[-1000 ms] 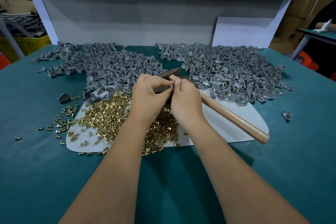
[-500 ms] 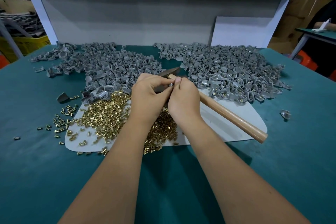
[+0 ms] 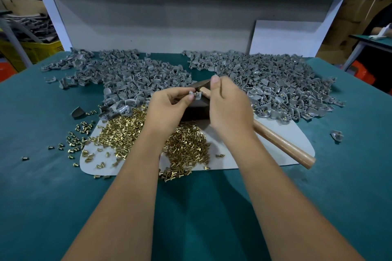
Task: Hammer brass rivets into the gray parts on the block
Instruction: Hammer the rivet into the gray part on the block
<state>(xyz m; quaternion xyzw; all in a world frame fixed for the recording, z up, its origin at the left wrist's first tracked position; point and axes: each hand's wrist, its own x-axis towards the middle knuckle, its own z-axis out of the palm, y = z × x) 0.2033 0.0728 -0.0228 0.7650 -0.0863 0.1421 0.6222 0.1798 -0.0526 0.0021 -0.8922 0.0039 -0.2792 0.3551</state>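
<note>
Rivet-seating step: left hand (image 3: 169, 108) pinches a gray part (image 3: 194, 95) above the dark block (image 3: 196, 110); right hand (image 3: 229, 108) grips the hammer (image 3: 282, 144). Next, a steady strike.

A yellow crate (image 3: 40, 50) of dark scrap stands left of the teal table (image 3: 212, 207); a white panel (image 3: 282, 37) leans behind.

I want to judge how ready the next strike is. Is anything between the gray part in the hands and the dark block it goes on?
Nothing visible: the left hand pinches the gray part just above the dark block, right hand beside it.
</note>
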